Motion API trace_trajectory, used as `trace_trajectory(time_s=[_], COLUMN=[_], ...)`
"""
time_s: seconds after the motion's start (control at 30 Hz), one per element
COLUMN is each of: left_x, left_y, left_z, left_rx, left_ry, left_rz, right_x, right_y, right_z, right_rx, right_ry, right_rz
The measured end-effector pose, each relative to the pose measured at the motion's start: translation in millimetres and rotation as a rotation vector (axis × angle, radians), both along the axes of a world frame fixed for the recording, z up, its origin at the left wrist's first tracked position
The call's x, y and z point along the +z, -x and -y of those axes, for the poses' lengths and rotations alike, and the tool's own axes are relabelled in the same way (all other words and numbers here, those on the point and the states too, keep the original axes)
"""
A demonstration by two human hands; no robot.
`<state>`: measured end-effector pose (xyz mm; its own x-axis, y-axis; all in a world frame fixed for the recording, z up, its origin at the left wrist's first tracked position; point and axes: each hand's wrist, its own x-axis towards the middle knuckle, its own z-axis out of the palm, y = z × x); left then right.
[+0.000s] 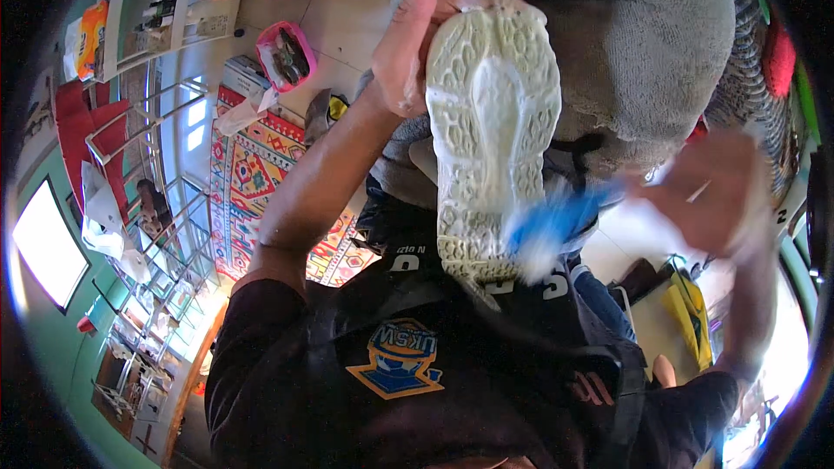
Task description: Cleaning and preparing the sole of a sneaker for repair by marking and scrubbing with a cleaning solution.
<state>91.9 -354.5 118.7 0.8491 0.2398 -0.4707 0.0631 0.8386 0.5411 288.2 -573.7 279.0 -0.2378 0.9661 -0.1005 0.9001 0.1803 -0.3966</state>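
The left hand (408, 43) grips a white shoe (493, 135) by its toe end, sole turned up toward the camera, above the person's lap; the right hand (708, 195) — blurred — is closed around a blue brush (556, 226) at the heel edge; a hard stroke could likely twist the shoe loose, since only one end is pinched.

The shoe sole (491, 130) in my left hand (408, 43) is pale rubbery foam, matt, rough with a pebbly tread. My brush (556, 226) looks like blue plastic with whitish bristles, though it's blurred. The grey blanket (608, 26) behind is soft fuzzy cloth, and my shirt (408, 356) is matt dark fabric.
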Motion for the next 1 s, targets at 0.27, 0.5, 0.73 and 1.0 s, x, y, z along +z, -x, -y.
trace_trajectory(time_s=[0.27,0.5,0.73,1.0], left_x=[-11,-19,-5,-1], left_y=[1,-3,-14,-1], left_z=[-4,-6,2,4], left_rx=[-0.081,-0.043,-0.209,-0.183], left_ry=[-0.185,-0.381,0.202,-0.177], left_rz=[0.095,0.098,0.272,0.052], right_x=[-2,-5,-2,-11], right_y=[3,8,14,8], right_z=[-4,-6,-20,-25], right_rx=[-0.13,-0.098,-0.232,0.033], right_ry=[-0.14,-0.168,-0.206,-0.162], right_rz=[0.093,0.073,0.137,0.063])
